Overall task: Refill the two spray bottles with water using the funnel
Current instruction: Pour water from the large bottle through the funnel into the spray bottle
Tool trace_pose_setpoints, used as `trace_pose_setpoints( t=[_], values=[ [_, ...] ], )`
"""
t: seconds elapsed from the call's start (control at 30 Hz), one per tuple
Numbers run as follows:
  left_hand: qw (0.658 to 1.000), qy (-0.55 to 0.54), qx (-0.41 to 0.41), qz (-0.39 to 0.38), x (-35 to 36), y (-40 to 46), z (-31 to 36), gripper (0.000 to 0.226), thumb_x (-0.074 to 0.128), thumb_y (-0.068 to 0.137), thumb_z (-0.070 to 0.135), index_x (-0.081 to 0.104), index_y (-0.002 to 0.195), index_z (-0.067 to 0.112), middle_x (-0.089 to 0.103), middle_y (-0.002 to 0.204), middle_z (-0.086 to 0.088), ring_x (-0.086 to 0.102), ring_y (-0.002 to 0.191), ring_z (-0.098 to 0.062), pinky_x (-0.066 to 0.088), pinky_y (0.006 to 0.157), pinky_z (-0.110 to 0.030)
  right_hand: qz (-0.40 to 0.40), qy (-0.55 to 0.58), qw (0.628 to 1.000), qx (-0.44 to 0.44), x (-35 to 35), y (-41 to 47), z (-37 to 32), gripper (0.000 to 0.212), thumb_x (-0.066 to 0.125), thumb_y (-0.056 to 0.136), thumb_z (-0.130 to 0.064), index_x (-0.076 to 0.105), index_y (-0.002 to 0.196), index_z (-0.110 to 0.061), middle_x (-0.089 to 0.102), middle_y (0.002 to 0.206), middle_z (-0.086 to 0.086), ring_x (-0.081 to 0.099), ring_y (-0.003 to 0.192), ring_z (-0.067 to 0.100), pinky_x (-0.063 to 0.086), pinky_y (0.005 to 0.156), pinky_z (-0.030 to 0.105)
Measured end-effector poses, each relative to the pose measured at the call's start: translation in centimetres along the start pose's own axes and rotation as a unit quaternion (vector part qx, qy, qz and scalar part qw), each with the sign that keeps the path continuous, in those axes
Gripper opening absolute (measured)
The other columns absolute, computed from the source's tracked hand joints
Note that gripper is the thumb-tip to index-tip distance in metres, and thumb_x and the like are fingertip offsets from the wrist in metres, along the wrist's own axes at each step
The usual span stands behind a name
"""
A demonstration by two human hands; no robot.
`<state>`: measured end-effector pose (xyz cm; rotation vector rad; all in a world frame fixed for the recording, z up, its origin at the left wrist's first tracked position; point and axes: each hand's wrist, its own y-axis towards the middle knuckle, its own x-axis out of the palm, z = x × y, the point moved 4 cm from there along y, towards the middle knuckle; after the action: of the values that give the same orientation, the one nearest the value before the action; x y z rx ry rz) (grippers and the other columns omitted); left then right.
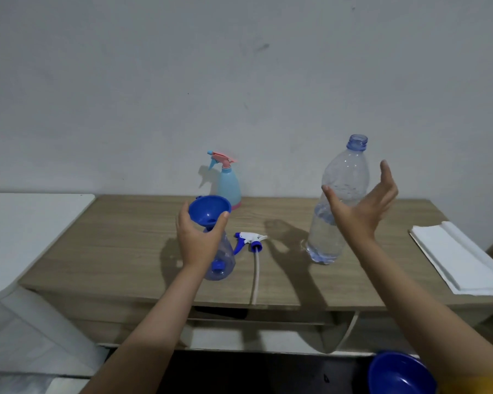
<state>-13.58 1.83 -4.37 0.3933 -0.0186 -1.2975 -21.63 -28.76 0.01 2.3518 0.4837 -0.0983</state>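
A wooden table (125, 251) stands against a pale wall (154, 81). White folded paper towels (456, 260) lie at its right end; a white cabinet (26, 237) sits beside its left.

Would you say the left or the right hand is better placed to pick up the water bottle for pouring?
Probably the right hand: it is open beside the uncapped water bottle, while the left hand steadies the funnel in the clear spray bottle.
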Motion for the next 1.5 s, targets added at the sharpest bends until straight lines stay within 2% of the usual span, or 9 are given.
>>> trace_pose_setpoints(
  t=[0.17,0.27,0.47,0.63,0.77,0.97,1.07,1.27,1.5],
  values=[
    [1.0,-0.023,-0.004,-0.002,0.2,-0.2,0.1,0.076,0.08,0.072,0.034,0.041,0.135,0.017,0.051,0.128,-0.001,0.051,0.114,-0.015,0.038,0.072,-0.004,-0.089,0.008,0.993,-0.072,1.1,3.1,0.1,0.114,0.085,0.058,-0.051,0.016,0.148,-0.031,0.036,0.139,-0.005,0.045,0.125,0.021,0.04,0.104,0.051],
    [1.0,-0.021,-0.007,-0.01,0.1,-0.1,0.0,0.078,0.08,0.071,0.037,0.041,0.136,0.017,0.052,0.128,0.0,0.052,0.115,-0.016,0.043,0.082,-0.016,-0.102,0.008,0.991,-0.081,1.6,3.8,-0.1,0.112,0.087,0.059,-0.042,0.02,0.148,-0.034,0.049,0.129,0.003,0.055,0.103,0.012,0.05,0.086,0.034],
    [0.999,-0.004,0.0,-0.036,0.0,-0.2,0.0,0.079,0.079,0.07,0.042,0.041,0.135,0.02,0.053,0.124,0.004,0.052,0.111,-0.013,0.046,0.09,-0.028,-0.136,-0.025,0.981,-0.136,2.9,4.1,-1.5,0.105,0.086,0.058,-0.03,0.025,0.143,-0.036,0.054,0.112,0.004,0.056,0.071,0.014,0.041,0.059,0.022],
    [0.999,-0.02,0.006,-0.05,-0.1,0.2,0.1,0.074,0.081,0.068,0.042,0.045,0.13,0.022,0.055,0.119,0.006,0.054,0.107,-0.011,0.046,0.084,-0.021,-0.196,-0.026,0.95,-0.241,3.5,3.5,-4.7,0.1,0.08,0.053,-0.034,0.032,0.141,-0.03,0.058,0.107,0.003,0.052,0.069,0.006,0.04,0.056,0.02],
    [0.997,-0.037,0.009,-0.066,0.0,0.4,0.2,0.073,0.082,0.066,0.042,0.046,0.127,0.026,0.054,0.117,0.009,0.055,0.104,-0.009,0.048,0.081,-0.02,-0.27,-0.005,0.928,-0.255,3.7,3.1,-7.6,0.102,0.081,0.052,-0.034,0.033,0.142,-0.037,0.058,0.105,-0.002,0.056,0.061,0.015,0.049,0.059,0.027],
    [0.994,-0.059,0.013,-0.093,-0.3,0.8,0.4,0.067,0.086,0.062,0.039,0.048,0.117,0.032,0.057,0.113,0.01,0.058,0.1,-0.008,0.05,0.07,-0.012,-0.436,-0.056,0.863,-0.247,4.6,0.9,-11.8,0.102,0.082,0.054,-0.033,0.027,0.137,-0.054,0.058,0.099,0.0,0.054,0.066,-0.004,0.051,0.063,0.03],
    [0.993,-0.061,0.013,-0.105,-0.7,1.0,0.7,0.068,0.086,0.062,0.036,0.051,0.118,0.027,0.058,0.108,0.013,0.057,0.097,-0.003,0.044,0.065,-0.001,-0.49,-0.087,0.835,-0.236,4.7,-0.4,-12.8,0.101,0.082,0.055,-0.032,0.026,0.135,-0.059,0.059,0.098,0.0,0.054,0.059,0.0,0.051,0.064,0.03],
    [0.989,-0.062,0.02,-0.132,-1.1,1.4,0.8,0.068,0.087,0.061,0.036,0.052,0.118,0.027,0.06,0.105,0.015,0.057,0.093,0.003,0.045,0.068,-0.001,-0.535,-0.169,0.789,-0.249,5.1,-2.1,-13.6,0.099,0.08,0.054,-0.034,0.028,0.136,-0.054,0.06,0.1,0.001,0.053,0.063,-0.01,0.05,0.067,0.031],
    [0.987,-0.045,0.031,-0.148,-1.2,1.7,0.3,0.083,0.085,0.058,0.046,0.048,0.128,0.023,0.058,0.116,0.009,0.058,0.101,-0.008,0.045,0.075,-0.01,-0.554,-0.231,0.764,-0.237,5.7,-3.2,-13.5,0.101,0.08,0.056,-0.041,0.024,0.138,-0.057,0.062,0.104,0.0,0.051,0.057,-0.001,0.049,0.07,0.028]
  ],
)
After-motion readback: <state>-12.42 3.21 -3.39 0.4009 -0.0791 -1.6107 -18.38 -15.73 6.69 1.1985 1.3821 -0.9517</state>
